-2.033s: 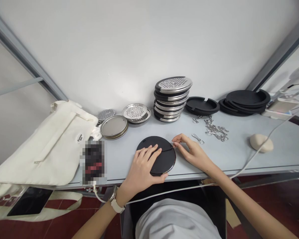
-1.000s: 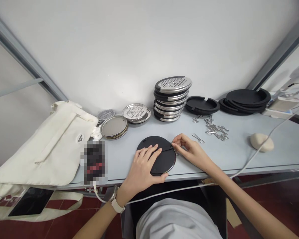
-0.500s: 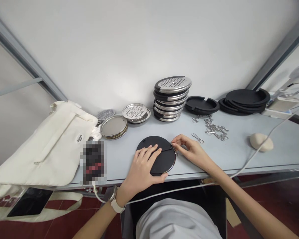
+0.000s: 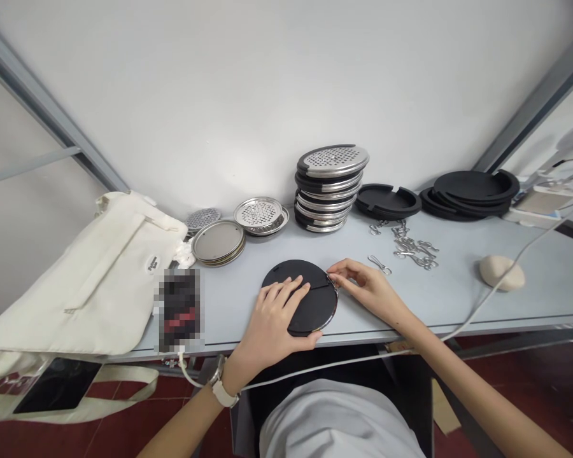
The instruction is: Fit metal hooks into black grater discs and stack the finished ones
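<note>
The black round disc [image 4: 310, 306] lies flat on the grey table [image 4: 439, 299], near its front edge, between both hands. A thin line crosses its face, and a metal band shows along its lower right rim.

Left hand [image 4: 272, 324]: open, fingers spread and pressed flat on the disc's face, with no grip around the edge.

Right hand [image 4: 365, 289]: nearly closed, thumb and index fingertips [image 4: 333, 277] pinched together on the disc's right rim. Any small part between them is too small to identify.

Nearby, a loose metal clasp [image 4: 379, 264] lies just beyond the right hand, below a tangle of metal clasps [image 4: 410, 247]. Behind the disc stand a stack of perforated steel-and-black discs [image 4: 327, 194] and black slotted rings [image 4: 388, 202].
</note>
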A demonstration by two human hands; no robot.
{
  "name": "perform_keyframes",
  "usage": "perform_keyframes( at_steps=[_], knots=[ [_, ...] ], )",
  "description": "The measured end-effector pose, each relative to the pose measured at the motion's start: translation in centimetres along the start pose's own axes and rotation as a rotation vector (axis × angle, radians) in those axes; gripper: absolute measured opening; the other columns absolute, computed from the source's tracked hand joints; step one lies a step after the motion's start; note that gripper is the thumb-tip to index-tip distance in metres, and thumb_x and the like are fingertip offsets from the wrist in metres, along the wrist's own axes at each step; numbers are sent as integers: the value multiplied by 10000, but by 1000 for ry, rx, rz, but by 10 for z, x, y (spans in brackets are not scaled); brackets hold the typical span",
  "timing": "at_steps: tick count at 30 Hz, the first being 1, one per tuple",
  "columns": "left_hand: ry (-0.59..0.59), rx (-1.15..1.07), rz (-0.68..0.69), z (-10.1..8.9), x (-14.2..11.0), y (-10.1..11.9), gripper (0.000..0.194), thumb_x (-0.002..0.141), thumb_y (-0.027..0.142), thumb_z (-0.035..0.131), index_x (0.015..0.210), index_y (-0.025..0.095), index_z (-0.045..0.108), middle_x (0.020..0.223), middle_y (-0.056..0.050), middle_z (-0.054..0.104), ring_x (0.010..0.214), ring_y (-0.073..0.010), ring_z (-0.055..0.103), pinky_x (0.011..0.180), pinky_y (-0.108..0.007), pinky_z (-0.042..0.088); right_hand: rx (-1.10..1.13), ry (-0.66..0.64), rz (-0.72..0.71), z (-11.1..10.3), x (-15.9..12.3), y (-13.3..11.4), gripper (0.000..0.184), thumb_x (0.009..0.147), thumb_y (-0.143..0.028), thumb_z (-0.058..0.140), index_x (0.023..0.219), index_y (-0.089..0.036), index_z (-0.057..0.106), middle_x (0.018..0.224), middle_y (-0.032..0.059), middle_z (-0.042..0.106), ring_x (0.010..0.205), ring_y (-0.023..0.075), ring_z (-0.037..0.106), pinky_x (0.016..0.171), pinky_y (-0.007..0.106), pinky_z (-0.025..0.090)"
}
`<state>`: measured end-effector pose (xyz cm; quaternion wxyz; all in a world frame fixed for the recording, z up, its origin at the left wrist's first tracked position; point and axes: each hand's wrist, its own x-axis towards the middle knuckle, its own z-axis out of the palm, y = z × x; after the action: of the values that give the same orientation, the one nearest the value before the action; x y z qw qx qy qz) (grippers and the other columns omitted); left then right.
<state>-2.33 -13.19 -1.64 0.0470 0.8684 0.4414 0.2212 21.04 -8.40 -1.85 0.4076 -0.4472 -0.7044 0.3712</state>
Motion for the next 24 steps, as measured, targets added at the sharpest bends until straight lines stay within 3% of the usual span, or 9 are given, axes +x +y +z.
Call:
perform_keyframes(
  at_steps=[11,20,24],
  knots=[
    [-12,4,1,0,0,-1,733,764,436,707,1409,213,438,1479,-65,448,1337,-279,401,1095,-430,308,0,2,13,-1,1,0,307,884,-456,605,984,-185,710,852,60,718,783,198,644,746,327,509],
    [-7,4,5,1,-1,0,731,773,449,694,1416,215,436,1484,-62,444,1334,-288,403,1089,-436,308,185,-139,145,-8,3,7,489,760,-512,735,1095,-158,690,844,64,692,814,198,634,818,369,535],
    [-2,10,8,1,0,0,737,768,452,698,1416,217,436,1481,-65,448,1333,-290,407,1087,-436,313,206,-159,122,-10,3,7,537,708,-529,772,1104,-173,706,917,81,683,824,196,629,819,371,549]
  ],
)
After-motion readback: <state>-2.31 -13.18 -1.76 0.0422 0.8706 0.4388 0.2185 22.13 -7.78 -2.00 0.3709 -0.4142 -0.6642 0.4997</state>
